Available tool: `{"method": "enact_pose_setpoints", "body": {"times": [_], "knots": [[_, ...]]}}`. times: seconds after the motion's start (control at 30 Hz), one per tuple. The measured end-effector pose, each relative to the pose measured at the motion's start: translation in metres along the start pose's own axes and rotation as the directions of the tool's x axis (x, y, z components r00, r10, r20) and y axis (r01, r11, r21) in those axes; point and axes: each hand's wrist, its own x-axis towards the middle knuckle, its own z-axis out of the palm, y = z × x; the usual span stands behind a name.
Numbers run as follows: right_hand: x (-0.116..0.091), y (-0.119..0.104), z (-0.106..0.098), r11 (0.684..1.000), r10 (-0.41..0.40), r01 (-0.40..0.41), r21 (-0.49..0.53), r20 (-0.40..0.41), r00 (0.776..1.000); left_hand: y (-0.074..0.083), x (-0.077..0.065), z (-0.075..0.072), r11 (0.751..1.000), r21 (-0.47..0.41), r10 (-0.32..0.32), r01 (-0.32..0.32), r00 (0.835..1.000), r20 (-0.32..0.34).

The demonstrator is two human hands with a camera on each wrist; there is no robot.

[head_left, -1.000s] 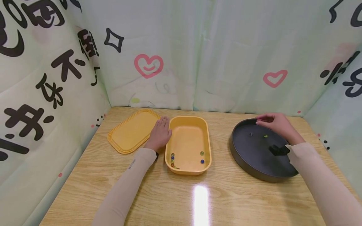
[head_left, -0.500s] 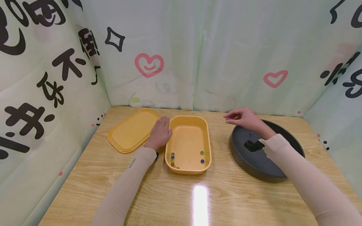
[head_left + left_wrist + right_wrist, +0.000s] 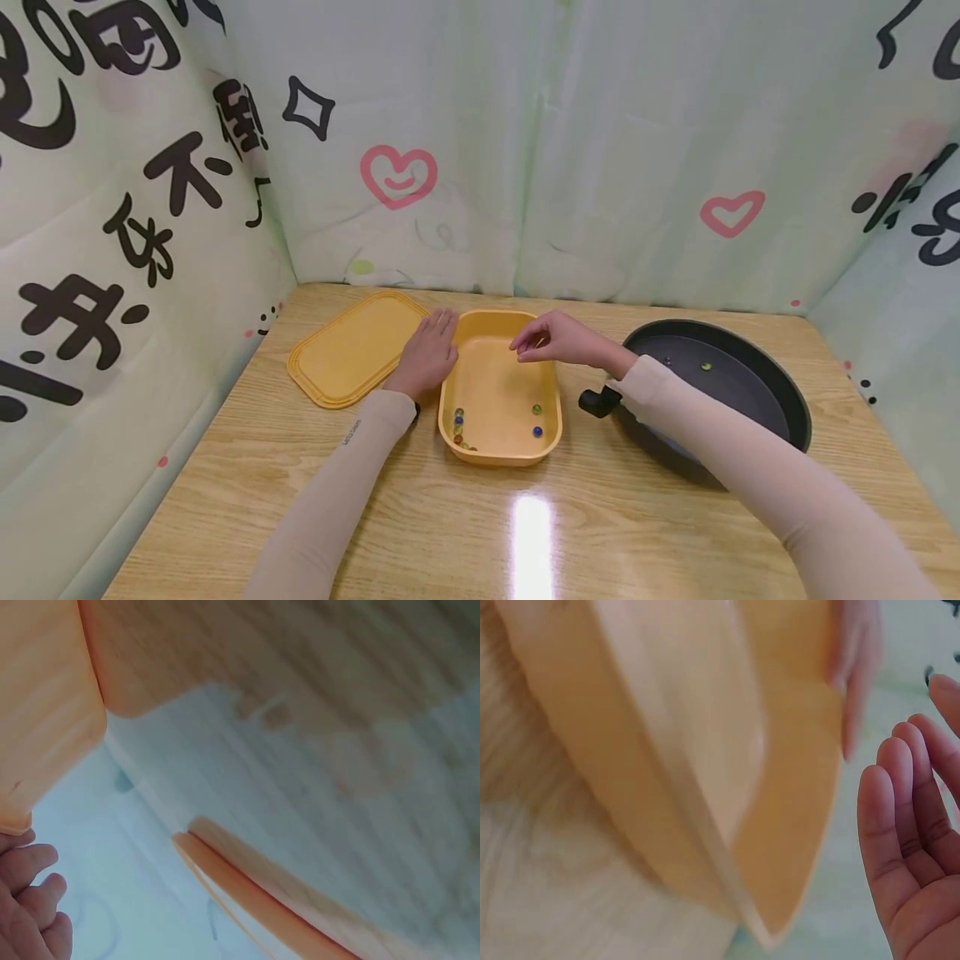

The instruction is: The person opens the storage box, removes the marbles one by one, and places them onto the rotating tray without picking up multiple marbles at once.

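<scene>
A yellow rectangular tub (image 3: 498, 379) stands mid-table with several glass marbles (image 3: 458, 421) along its left side. A green marble (image 3: 537, 409) and a blue marble (image 3: 537, 432) lie at its front right. My left hand (image 3: 426, 354) lies flat with straight fingers against the tub's left rim. My right hand (image 3: 561, 337) hangs over the back right of the tub, thumb and fingers bent toward each other. In the right wrist view, a gap shows between the thumb and fingers (image 3: 892, 802); I cannot tell whether they hold a small marble.
A round black pan (image 3: 742, 392) stands at the right under my right forearm, with a yellow-green marble (image 3: 706, 367) and a clear marble (image 3: 667, 362) inside. The tub's yellow lid (image 3: 356, 350) lies at the back left. Printed curtains (image 3: 615, 150) hang behind the table.
My right hand has moved left from over the pan, across the gap, to above the tub. The left hand and the marbles in the tub have stayed in place.
</scene>
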Motion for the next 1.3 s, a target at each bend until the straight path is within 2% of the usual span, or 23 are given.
{"method": "enact_pose_setpoints", "body": {"times": [0.2, 0.43, 0.67, 1.0, 1.3], "knots": [[0.017, -0.006, 0.022, 0.999, -0.035, 0.035, -0.004, 0.092, 0.995, 0.0, 0.0, 0.001, 1.0, 0.006, -0.007, 0.007, 1.0, 0.024], [0.034, -0.013, 0.042, 0.994, -0.091, 0.099, -0.043, 0.164, 0.982, 0.0, 0.001, 0.001, 1.0, 0.006, -0.029, 0.029, 0.999, 0.044], [0.045, -0.013, 0.059, 0.992, -0.095, 0.11, -0.054, 0.227, 0.969, 0.0, 0.002, 0.002, 1.0, 0.0, -0.024, 0.024, 0.998, 0.051], [0.053, -0.01, 0.073, 0.989, -0.133, 0.145, -0.022, 0.277, 0.951, -0.001, 0.002, 0.003, 1.0, 0.0, -0.008, 0.008, 0.999, 0.031], [0.059, -0.009, 0.082, 0.993, -0.097, 0.114, -0.034, 0.329, 0.94, -0.001, 0.002, 0.001, 1.0, -0.006, -0.015, 0.015, 0.999, 0.049]]}}
